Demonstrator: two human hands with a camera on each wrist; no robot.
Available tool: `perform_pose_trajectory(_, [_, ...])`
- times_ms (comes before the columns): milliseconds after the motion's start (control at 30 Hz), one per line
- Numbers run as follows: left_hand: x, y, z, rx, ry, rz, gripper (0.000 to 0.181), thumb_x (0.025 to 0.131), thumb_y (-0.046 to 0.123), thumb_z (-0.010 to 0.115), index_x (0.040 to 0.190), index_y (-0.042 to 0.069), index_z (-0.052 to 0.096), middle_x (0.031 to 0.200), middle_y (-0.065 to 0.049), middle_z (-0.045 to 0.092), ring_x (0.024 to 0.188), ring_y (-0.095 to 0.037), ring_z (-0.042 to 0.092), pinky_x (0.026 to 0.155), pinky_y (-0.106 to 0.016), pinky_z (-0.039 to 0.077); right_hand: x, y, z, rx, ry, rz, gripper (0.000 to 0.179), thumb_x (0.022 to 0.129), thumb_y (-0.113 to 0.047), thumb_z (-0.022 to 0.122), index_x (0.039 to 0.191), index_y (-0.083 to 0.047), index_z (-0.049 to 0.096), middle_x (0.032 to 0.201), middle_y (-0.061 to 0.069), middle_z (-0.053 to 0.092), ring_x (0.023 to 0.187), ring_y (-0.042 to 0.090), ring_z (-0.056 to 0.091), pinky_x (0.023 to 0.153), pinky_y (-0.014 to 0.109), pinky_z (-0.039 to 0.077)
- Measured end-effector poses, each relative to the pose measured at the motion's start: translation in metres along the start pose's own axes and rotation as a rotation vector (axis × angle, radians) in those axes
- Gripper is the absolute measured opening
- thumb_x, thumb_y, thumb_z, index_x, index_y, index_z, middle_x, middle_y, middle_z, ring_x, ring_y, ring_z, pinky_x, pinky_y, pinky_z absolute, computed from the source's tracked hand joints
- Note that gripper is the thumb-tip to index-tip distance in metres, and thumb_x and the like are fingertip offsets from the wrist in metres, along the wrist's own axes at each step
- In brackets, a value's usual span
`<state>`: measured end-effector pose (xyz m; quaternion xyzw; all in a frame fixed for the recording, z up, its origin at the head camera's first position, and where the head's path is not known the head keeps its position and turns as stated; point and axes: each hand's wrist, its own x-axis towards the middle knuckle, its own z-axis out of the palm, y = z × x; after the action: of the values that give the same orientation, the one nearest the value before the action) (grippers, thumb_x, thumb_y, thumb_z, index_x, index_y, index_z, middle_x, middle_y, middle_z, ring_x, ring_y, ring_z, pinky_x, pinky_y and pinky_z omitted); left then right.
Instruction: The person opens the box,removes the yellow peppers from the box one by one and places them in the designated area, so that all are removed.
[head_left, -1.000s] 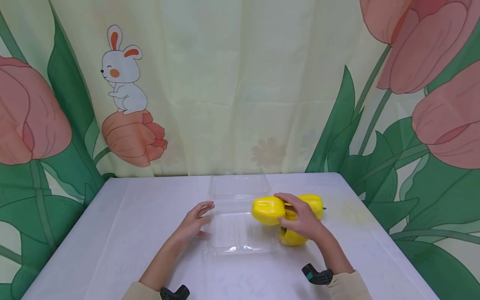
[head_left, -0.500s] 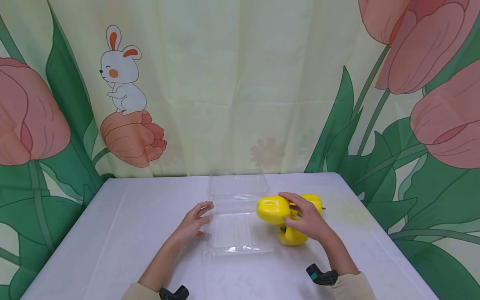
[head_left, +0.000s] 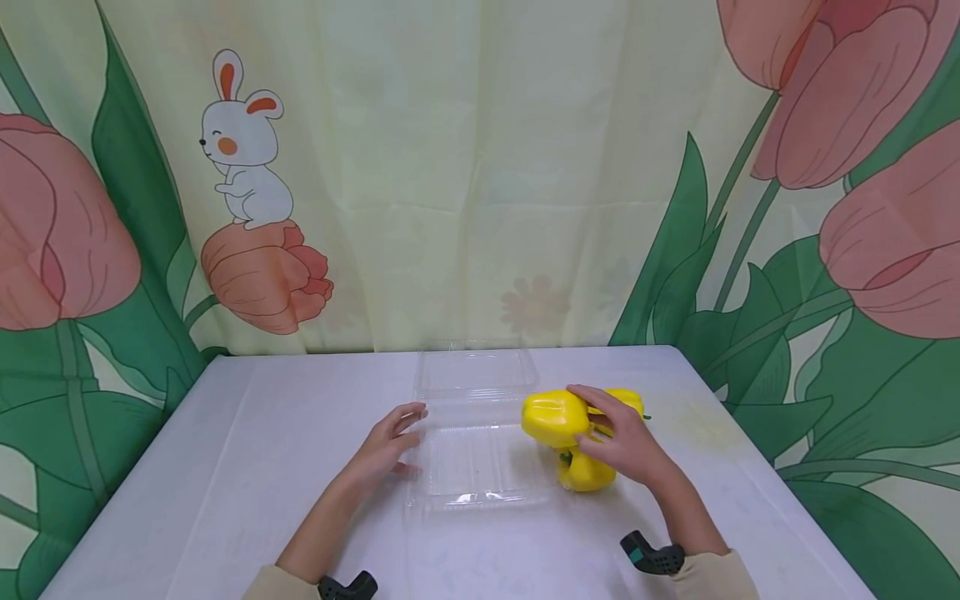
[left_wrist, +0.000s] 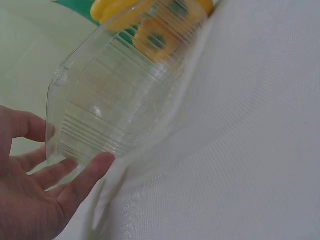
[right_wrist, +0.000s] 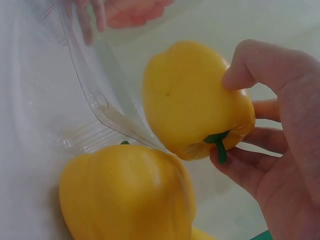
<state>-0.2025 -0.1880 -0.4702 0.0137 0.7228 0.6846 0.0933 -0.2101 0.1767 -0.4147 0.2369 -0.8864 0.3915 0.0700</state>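
Observation:
My right hand (head_left: 618, 437) grips a yellow bell pepper (head_left: 553, 418) by its stem end, above the right side of a clear plastic box (head_left: 472, 467). In the right wrist view the thumb presses one side of this pepper (right_wrist: 187, 100), with fingers on the other side, near the green stem. A second yellow pepper (head_left: 587, 472) sits on the table just right of the box. Another yellow pepper (head_left: 628, 402) lies farther back, partly hidden by my hand. My left hand (head_left: 382, 446) stays at the box's left side, fingers spread and loosely bent, thumb (left_wrist: 100, 162) touching its lower edge.
The box's clear lid (head_left: 476, 372) lies folded back toward the far table edge. A white cloth covers the table (head_left: 247, 475). Behind it hangs a curtain (head_left: 420, 183) printed with tulips and a rabbit.
My right hand has moved a little to the right with the held pepper, toward the box's right edge. The left hand and the box have stayed in place.

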Motion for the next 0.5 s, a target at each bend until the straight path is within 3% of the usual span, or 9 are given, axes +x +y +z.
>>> perform_pose_trajectory(500, [-0.0008, 0.0010, 0.0015, 0.009, 0.020, -0.005, 0.049, 0.095, 0.004, 0.049, 0.143, 0.012, 0.042, 0.152, -0.011, 0.041, 0.130, -0.036, 0.045, 0.068, -0.040, 0.058, -0.0088, 0.0017, -0.0092, -0.007, 0.012, 0.032, 0.070, 0.077, -0.005, 0.068, 0.143, -0.011, 0.045, 0.142, 0.012, 0.050, 0.121, 0.031, 0.054, 0.096, 0.051, 0.050])
